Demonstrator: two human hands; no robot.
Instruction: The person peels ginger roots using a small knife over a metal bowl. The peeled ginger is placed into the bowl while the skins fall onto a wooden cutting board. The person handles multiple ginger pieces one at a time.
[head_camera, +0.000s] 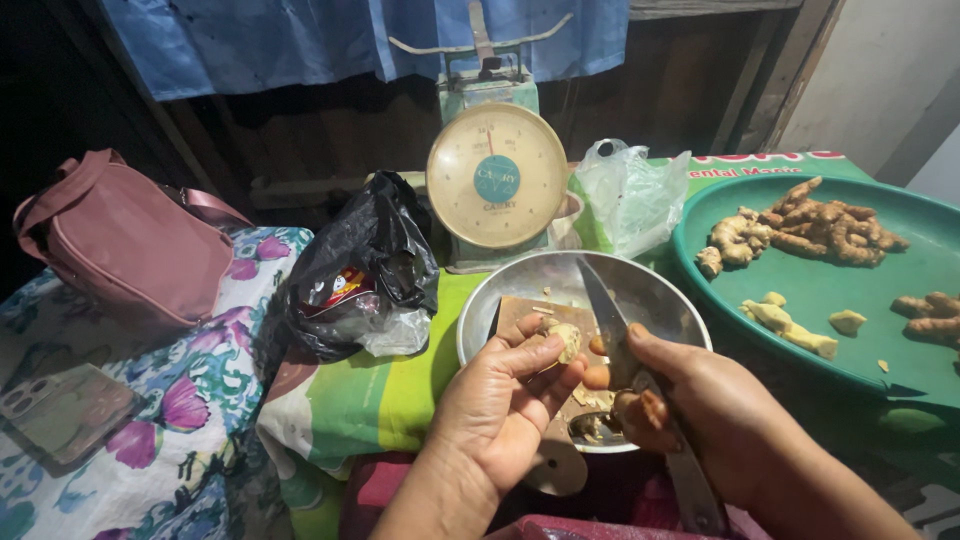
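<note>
Over the metal bowl (560, 285), just before the dial scale (497, 185), we pinch a small root piece (565, 340) in our left hand (500, 400) while our right hand (700, 400) grips the knife (605, 320), and shallow strokes angled off the fingers seem wisest.

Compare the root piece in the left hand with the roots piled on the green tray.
The root piece in the left hand is small, pale and scraped; the tray roots are larger, knobbly and brown-skinned. It is held over the metal bowl; they lie heaped on the green tray. Both look like the same kind of root.
</note>
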